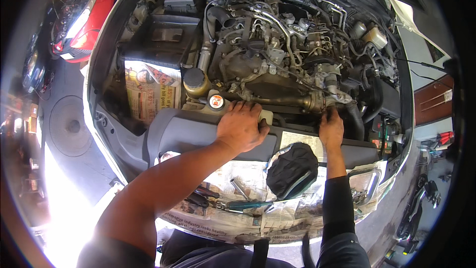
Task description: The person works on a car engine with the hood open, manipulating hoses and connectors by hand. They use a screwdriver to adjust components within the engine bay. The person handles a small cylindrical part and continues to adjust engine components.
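Observation:
My left hand [242, 127] leans on the front edge of the engine bay, its fingers apart and bent over a pale plastic tank [268, 116]. Just beyond it is a round cap [216, 101] with a white and orange label. My right hand [331, 128] reaches down beside a metal pipe joint [315, 102], fingers drawn together; whatever is between them is hidden. The engine [267, 54] lies beyond both hands. Between my forearms, a black cloth-like bundle [292, 169] sits on the newspaper-covered front [248, 172].
A metal socket-like tube [240, 188] and a teal-handled tool [248, 205] lie on the newspaper. More newspaper [148, 94] lines the left bay below a black air box [166, 37]. A yellowish reservoir [196, 83] stands near. A red vehicle [101, 15] is at far left.

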Motion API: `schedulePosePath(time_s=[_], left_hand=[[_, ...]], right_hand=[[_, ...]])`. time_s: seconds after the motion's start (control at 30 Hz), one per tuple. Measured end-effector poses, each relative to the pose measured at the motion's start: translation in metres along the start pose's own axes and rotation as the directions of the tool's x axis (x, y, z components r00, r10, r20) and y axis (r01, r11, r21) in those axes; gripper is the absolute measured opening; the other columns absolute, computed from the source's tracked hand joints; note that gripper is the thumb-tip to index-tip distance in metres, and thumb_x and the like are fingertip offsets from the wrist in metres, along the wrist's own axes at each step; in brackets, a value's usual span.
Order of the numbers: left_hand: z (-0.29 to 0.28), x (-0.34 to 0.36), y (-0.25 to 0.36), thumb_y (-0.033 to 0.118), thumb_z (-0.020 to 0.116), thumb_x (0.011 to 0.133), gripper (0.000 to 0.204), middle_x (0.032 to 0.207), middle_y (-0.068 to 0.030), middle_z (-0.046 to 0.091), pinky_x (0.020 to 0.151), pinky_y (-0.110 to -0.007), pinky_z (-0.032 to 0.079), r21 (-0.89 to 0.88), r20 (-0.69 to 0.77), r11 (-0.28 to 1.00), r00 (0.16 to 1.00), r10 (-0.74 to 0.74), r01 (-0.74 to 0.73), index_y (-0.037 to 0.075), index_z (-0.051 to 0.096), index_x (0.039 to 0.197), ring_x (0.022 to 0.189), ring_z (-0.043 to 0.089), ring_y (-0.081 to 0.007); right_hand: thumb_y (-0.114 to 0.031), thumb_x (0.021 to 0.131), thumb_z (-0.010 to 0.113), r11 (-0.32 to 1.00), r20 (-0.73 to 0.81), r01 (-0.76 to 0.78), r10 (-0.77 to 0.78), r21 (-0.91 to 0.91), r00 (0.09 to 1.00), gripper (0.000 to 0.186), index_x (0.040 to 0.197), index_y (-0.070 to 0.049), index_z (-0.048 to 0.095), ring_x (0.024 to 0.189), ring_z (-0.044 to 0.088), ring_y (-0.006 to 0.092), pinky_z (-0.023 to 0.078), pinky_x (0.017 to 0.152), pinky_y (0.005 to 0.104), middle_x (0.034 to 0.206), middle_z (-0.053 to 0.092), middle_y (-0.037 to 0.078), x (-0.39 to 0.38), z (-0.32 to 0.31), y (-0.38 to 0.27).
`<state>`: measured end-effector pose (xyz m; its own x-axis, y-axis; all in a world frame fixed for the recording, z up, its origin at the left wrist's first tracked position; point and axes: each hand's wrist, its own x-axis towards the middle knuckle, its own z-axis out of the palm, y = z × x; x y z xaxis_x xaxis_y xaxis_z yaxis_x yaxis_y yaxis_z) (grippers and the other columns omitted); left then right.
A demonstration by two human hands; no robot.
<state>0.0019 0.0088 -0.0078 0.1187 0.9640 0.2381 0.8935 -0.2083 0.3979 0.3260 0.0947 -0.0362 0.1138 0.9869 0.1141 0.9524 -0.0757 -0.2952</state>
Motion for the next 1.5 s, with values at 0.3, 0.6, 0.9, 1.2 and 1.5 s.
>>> schedulePosePath(time_s=[0.3, 0.6, 0.9, 1.2, 1.5], left_hand=[[-0.019, -0.001, -0.007, 0.028, 0.074, 0.096, 0.042, 0.128, -0.0198, 0.067, 0.106, -0.052, 0.052, -0.312, 0.071, 0.949, 0.997, -0.021, 0.043, 0.006, 0.065, 0.131, 0.120, 0.065, -0.0400], [-0.058, 0.056, -0.124, 0.022, 0.077, 0.094, 0.039, 0.125, -0.0204, 0.067, 0.105, -0.052, 0.054, -0.272, -0.108, 0.955, 0.982, -0.153, 0.119, 0.006, 0.066, 0.127, 0.118, 0.065, -0.0427], [-0.038, 0.099, -0.161, 0.027, 0.068, 0.098, 0.030, 0.111, -0.0224, 0.072, 0.096, -0.054, 0.057, -0.004, 0.018, 0.950, 0.950, -0.313, 0.313, 0.003, 0.067, 0.116, 0.107, 0.070, -0.0442], [-0.038, 0.107, -0.150, 0.021, 0.070, 0.096, 0.015, 0.102, -0.0180, 0.074, 0.090, -0.053, 0.058, 0.122, 0.050, 0.951, 0.956, -0.290, 0.283, 0.008, 0.071, 0.104, 0.098, 0.072, -0.0415], [-0.034, 0.112, -0.142, 0.021, 0.071, 0.096, 0.014, 0.096, -0.0218, 0.075, 0.086, -0.055, 0.059, 0.262, 0.107, 0.903, 0.920, -0.378, 0.341, 0.008, 0.073, 0.100, 0.094, 0.074, -0.0448]], right_hand=[[-0.034, 0.111, 0.059, 0.999, 0.050, -0.034, 0.032, 0.035, 0.998, 0.045, 0.139, 0.000, 0.066, 0.113, 0.071, 0.0525, 0.055, 0.098, 0.0580, 0.119, 0.076, 0.031, 0.008, -0.001, 0.000], [-0.030, 0.113, 0.060, 0.939, -0.002, -0.178, 0.187, 0.294, 0.982, 0.042, 0.133, 0.006, 0.066, 0.111, 0.073, 0.0496, 0.057, 0.093, 0.0480, 0.118, 0.075, 0.033, 0.012, -0.013, -0.014], [-0.030, 0.111, 0.067, 0.912, -0.100, 0.162, -0.134, 0.377, 0.986, 0.042, 0.129, 0.007, 0.068, 0.104, 0.074, 0.0437, 0.057, 0.094, 0.0448, 0.115, 0.076, 0.030, 0.146, 0.024, -0.142], [-0.035, 0.110, 0.061, 0.882, 0.093, 0.271, -0.329, 0.386, 0.940, 0.039, 0.125, 0.001, 0.065, 0.110, 0.069, 0.0518, 0.054, 0.095, 0.0554, 0.112, 0.075, 0.030, 0.245, 0.092, -0.187], [-0.034, 0.109, 0.063, 0.832, 0.130, 0.179, -0.286, 0.525, 0.949, 0.039, 0.132, -0.002, 0.065, 0.118, 0.068, 0.0516, 0.054, 0.102, 0.0562, 0.121, 0.073, 0.032, 0.259, 0.139, -0.181]])
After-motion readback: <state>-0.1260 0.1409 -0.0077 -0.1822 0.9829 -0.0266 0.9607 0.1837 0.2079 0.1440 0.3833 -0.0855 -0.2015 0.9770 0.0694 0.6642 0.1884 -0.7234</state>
